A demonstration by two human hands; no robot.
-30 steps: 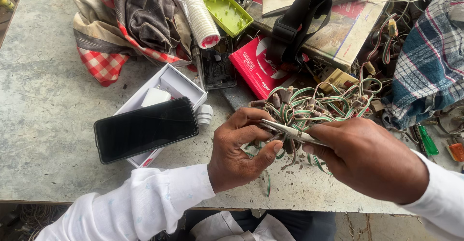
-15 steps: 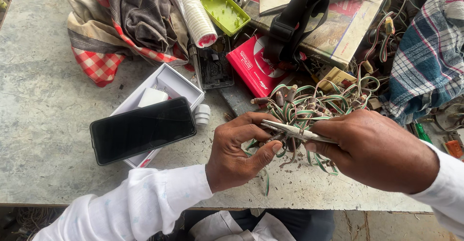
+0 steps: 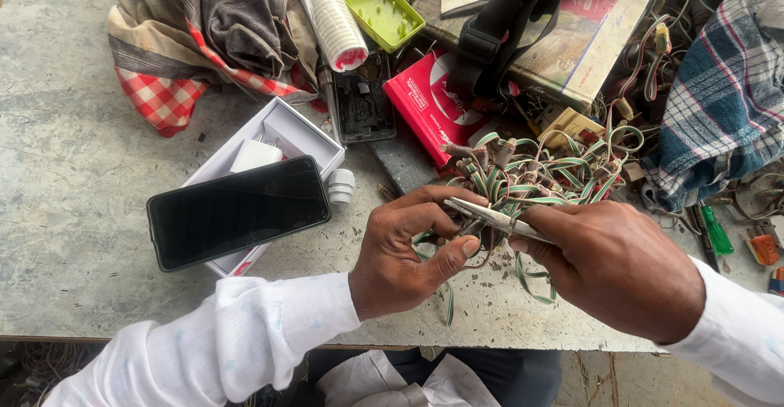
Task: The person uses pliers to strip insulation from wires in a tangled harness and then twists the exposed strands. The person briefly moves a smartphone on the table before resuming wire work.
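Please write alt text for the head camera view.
Over a cluttered grey table, the right hand holds metal tweezers to a tangle of green-striped wires pinched by the left hand. A black phone lies on a white box nearby.

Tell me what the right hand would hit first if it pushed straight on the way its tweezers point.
The right hand aims its tweezers leftward. The left hand's fingers pinching the wire bundle lie first in that line, practically at the tip. Depth is unclear, so this is likely, not certain.
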